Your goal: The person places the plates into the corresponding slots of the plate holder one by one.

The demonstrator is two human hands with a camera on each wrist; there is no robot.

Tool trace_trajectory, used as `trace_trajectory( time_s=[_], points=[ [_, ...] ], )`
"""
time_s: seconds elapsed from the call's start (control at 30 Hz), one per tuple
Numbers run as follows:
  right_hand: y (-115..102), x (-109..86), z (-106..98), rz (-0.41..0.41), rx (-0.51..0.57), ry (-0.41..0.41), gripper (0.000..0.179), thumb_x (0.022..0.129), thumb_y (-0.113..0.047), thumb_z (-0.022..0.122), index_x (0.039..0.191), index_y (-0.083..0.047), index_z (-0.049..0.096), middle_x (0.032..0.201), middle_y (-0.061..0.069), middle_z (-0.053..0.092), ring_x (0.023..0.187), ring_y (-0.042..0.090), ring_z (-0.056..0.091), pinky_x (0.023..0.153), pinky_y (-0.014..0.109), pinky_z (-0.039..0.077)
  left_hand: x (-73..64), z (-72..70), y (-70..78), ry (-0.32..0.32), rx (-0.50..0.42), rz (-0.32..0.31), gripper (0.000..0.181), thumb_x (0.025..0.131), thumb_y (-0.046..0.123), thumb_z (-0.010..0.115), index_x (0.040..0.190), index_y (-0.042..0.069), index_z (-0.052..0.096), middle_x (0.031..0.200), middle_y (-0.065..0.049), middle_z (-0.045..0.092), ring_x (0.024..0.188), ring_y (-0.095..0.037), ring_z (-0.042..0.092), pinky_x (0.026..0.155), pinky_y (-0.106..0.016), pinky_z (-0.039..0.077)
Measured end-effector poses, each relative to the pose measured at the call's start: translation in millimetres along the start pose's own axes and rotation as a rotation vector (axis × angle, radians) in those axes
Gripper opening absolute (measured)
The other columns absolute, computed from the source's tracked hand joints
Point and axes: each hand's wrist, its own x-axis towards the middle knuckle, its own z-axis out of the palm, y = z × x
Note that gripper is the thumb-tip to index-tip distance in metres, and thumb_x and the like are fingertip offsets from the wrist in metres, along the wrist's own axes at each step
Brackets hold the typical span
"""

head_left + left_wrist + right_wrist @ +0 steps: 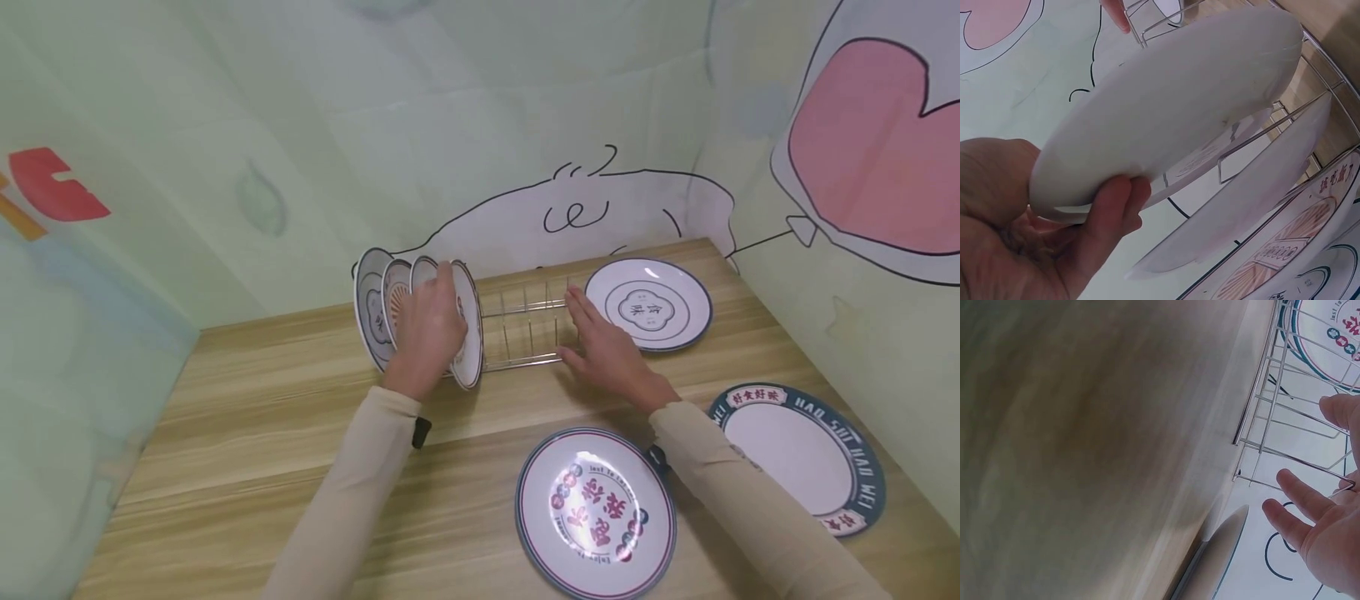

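Note:
My left hand [431,329] grips the upper rim of a white plate [471,333] between thumb and fingers. That plate stands tilted on edge at the wire dish rack [525,362], the rightmost of several plates there. Left of it are another white plate [1241,200], a plate with an orange ray pattern [395,287] and a larger grey-looking plate [369,287]. At the rack's right end, my right hand [607,346] rests against the wires with spread, mostly straight fingers. The right wrist view shows its thumb [1335,412] near the wire dividers.
A white plate with a dark emblem [648,304] lies right of the rack. Nearer me lies a round plate with red lettering [596,512]. An oval plate with a dark green rim [795,458] is at the right. A printed cloth wall [300,167] backs the wooden table [247,433].

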Motion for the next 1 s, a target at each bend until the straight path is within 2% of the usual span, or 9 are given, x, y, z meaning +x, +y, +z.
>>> trace_trajectory(
  time_s=[0.17, 0.57, 0.83, 1.0],
  points=[
    [0, -0.7, 0, 0.0, -0.001, 0.0, 0.084, 0.094, -0.035, 0.066, 0.158, -0.002, 0.021, 0.168, 0.014, 0.018, 0.104, 0.041, 0.066, 0.081, 0.051, 0.057, 6.1, 3.9, -0.2, 0.024, -0.006, 0.004, 0.041, 0.082, -0.008, 0.058, 0.123, -0.005, 0.052, 0.07, -0.012, 0.06, 0.052, -0.022, 0.049, 0.043, -0.03, 0.035],
    [1, -1.1, 0, -0.007, -0.001, 0.002, 0.086, 0.095, -0.036, 0.066, 0.158, -0.002, 0.019, 0.168, 0.013, 0.016, 0.104, 0.04, 0.066, 0.08, 0.05, 0.057, 17.6, 13.0, -0.6, 0.018, -0.024, -0.039, 0.032, 0.087, -0.007, 0.057, 0.118, -0.003, 0.05, 0.073, -0.014, 0.06, 0.058, -0.026, 0.055, 0.045, -0.034, 0.042],
    [1, -0.7, 0, 0.007, 0.009, -0.011, 0.086, 0.094, -0.035, 0.066, 0.158, -0.003, 0.019, 0.169, 0.012, 0.014, 0.11, 0.042, 0.064, 0.083, 0.051, 0.057, 22.3, 20.9, -3.1, 0.036, 0.011, -0.038, 0.041, 0.086, -0.006, 0.057, 0.126, -0.006, 0.048, 0.072, -0.016, 0.061, 0.058, -0.028, 0.059, 0.044, -0.036, 0.045],
    [0, -0.5, -1, 0.0, 0.004, 0.008, 0.086, 0.094, -0.034, 0.067, 0.158, -0.002, 0.02, 0.167, 0.015, 0.018, 0.095, 0.038, 0.068, 0.076, 0.047, 0.058, 24.3, 23.2, -3.5, 0.043, 0.008, -0.037, 0.036, 0.089, -0.008, 0.053, 0.125, -0.007, 0.049, 0.072, -0.016, 0.06, 0.055, -0.027, 0.059, 0.042, -0.033, 0.045]
  ],
)
